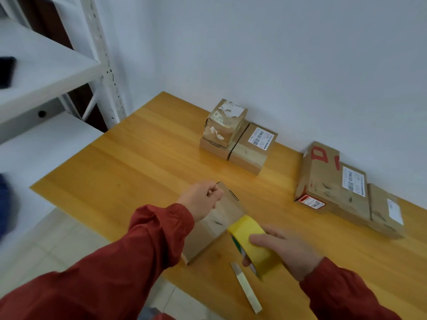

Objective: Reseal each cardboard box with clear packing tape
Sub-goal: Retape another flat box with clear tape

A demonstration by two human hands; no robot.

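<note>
A: Looking for the small cardboard box (213, 229)?

B: Found at six o'clock on the bench (143, 158), close to the near edge, lying long-ways toward twelve.

A: And the hands?

B: Seeing the left hand (203, 199) clenched over the box's twelve o'clock end, fingers curled tight; cannot tell whether pinching tape, cardboard or nothing. Seeing the right hand (291, 250) wrapped round a yellow tape roll (245, 226) at the box's four o'clock corner, touching it or nearly so.

A: Anything lying in the way?

B: Only a pale flat strip (246, 287) with a metal-looking tip, flat on the bench at five o'clock, just below the roll and apart from the box.

A: Further out?

B: At twelve o'clock, against the wall, a taped box with torn labels (225, 125) standing on a low flat box (213, 147), with a labelled box (253, 151) touching at three o'clock. At two o'clock, a big box with red print (323, 179), then a smaller box (385, 211) butted against its right end. Well apart from both hands. At ten o'clock, off the bench, white metal shelving (50, 65) carrying something dark (7, 72), too blurred to name.
</note>
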